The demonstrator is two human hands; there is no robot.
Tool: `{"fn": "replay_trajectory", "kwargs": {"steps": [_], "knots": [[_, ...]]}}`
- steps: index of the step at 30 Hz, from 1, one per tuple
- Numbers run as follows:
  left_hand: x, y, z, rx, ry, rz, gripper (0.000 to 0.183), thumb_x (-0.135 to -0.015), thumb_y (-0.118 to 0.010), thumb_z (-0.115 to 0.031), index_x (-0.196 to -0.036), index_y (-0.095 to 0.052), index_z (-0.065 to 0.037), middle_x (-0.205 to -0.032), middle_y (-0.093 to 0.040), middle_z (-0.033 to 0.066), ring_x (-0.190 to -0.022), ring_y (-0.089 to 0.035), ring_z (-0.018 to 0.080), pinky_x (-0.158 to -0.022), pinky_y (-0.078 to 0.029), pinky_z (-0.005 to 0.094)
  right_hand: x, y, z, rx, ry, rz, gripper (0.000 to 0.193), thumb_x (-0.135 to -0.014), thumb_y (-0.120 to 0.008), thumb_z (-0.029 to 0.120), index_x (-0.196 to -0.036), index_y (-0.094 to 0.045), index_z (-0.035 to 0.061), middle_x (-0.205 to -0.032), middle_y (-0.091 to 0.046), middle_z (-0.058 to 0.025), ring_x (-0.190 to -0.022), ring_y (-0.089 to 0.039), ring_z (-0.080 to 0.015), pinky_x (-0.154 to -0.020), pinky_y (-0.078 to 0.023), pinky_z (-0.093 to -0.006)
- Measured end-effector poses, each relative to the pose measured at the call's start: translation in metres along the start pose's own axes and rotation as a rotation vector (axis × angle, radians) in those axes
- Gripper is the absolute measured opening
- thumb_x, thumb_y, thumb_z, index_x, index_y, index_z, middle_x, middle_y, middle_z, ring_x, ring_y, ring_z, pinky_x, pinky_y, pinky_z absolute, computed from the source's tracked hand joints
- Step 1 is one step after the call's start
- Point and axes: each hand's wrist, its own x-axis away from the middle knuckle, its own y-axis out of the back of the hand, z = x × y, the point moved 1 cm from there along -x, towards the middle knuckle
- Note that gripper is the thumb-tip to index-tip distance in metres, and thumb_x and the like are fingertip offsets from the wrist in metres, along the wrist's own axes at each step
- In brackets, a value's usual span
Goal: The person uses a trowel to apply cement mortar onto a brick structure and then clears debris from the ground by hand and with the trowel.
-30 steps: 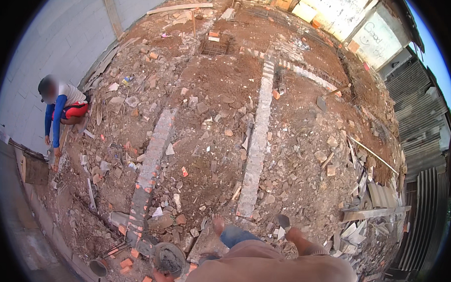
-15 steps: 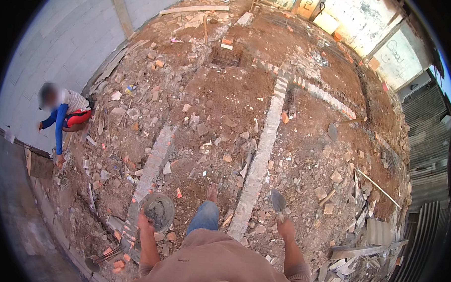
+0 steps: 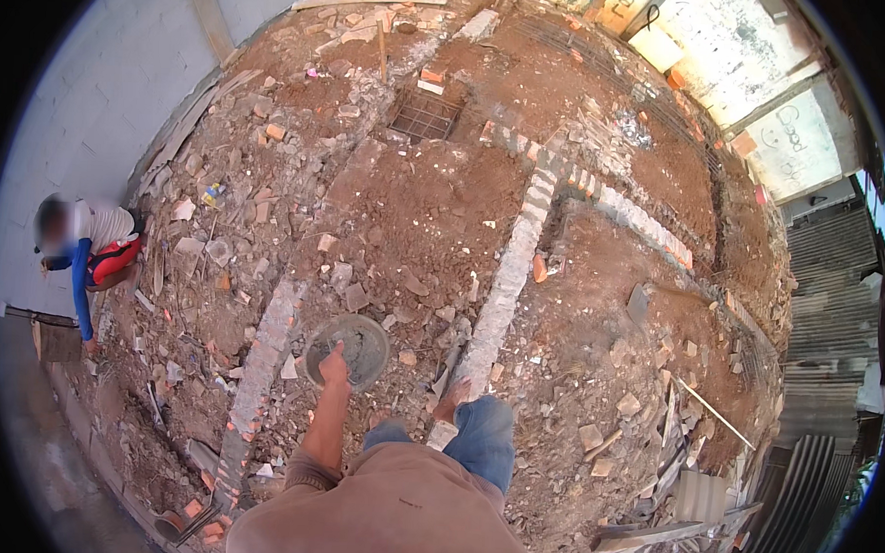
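Observation:
My left hand (image 3: 333, 363) grips the near rim of a round grey basin (image 3: 378, 377) in front of my left leg. Wet grey mortar (image 3: 362, 355) lies inside it. My thumb or a finger reaches over the rim, and the other fingers are hidden. The basin hangs over the rubble, left of a long low brick-and-mortar footing (image 3: 505, 288). One of my bare feet (image 3: 450, 399) is at the near part of that footing. My right hand is out of sight, and so is the trowel.
Another person (image 3: 98, 240) crouches by the grey block wall (image 3: 98, 89) at the left. A second footing (image 3: 264, 358) runs at my left. Rebar sits in a pit (image 3: 424, 117) ahead. A hoe (image 3: 638, 303) and broken bricks lie right, with corrugated sheets (image 3: 821, 329) beyond.
I have stepped forward and to the right, one foot now at the footing. The basin has moved along in my left hand. My right hand with the trowel has left the view.

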Motion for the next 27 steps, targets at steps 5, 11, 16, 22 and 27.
{"fn": "replay_trajectory", "kwargs": {"steps": [5, 11, 16, 22, 27], "knots": [[0.043, -0.177, -0.060, -0.063, 0.019, 0.091, 0.032, -0.085, -0.075, -0.036, -0.075, -0.058, -0.010, -0.064, -0.046, 0.0011, -0.050, -0.042, 0.0141, -0.046, -0.036, 0.0318, -0.078, 0.018, 0.092, -0.018, 0.051, 0.100, 0.050, -0.088, -0.065, 0.039, -0.092, -0.065, -0.0116, -0.082, -0.066, -0.0297, -0.081, -0.064, -0.0447, -0.074, -0.049, -0.0508], [0.015, -0.357, -0.120, 0.014, 0.015, 0.165, 0.032, -0.086, -0.074, -0.037, -0.079, -0.058, -0.010, -0.065, -0.044, -0.0009, -0.052, -0.043, 0.0123, -0.045, -0.036, 0.0300, -0.233, 0.066, 0.203, -0.017, 0.068, 0.210, 0.048, -0.088, -0.066, 0.036, -0.089, -0.065, -0.0121, -0.077, -0.066, -0.0281, -0.073, -0.063, -0.0433, -0.069, -0.047, -0.0508], [0.064, -0.484, -0.127, -0.045, 0.039, 0.124, 0.028, -0.087, -0.073, -0.036, -0.085, -0.055, -0.015, -0.065, -0.036, -0.0044, -0.054, -0.039, 0.0117, -0.050, -0.037, 0.0293, -0.383, 0.222, 0.331, -0.211, 0.323, -0.084, 0.044, -0.089, -0.066, 0.033, -0.089, -0.065, -0.0113, -0.070, -0.064, -0.0250, -0.066, -0.063, -0.0410, -0.064, -0.046, -0.0507], [0.060, -0.608, -0.173, 0.081, 0.061, 0.046, 0.034, -0.084, -0.075, -0.038, -0.079, -0.057, -0.010, -0.063, -0.044, 0.0008, -0.051, -0.044, 0.0147, -0.048, -0.037, 0.0314, -0.500, 0.395, 0.562, -0.268, 0.521, -0.147, 0.045, -0.094, -0.062, 0.034, -0.095, -0.065, -0.0108, -0.078, -0.066, -0.0276, -0.073, -0.065, -0.0441, -0.067, -0.047, -0.0512], [0.041, -0.674, -0.177, 0.122, 0.121, -0.117, 0.034, -0.082, -0.075, -0.037, -0.081, -0.060, -0.007, -0.065, -0.048, 0.0026, -0.051, -0.044, 0.0156, -0.049, -0.038, 0.0329, -0.517, 0.416, 0.683, 0.027, 0.637, -0.171, 0.048, -0.092, -0.063, 0.036, -0.101, -0.066, -0.0113, -0.092, -0.066, -0.0350, -0.089, -0.063, -0.0513, -0.077, -0.048, -0.0540]]}}
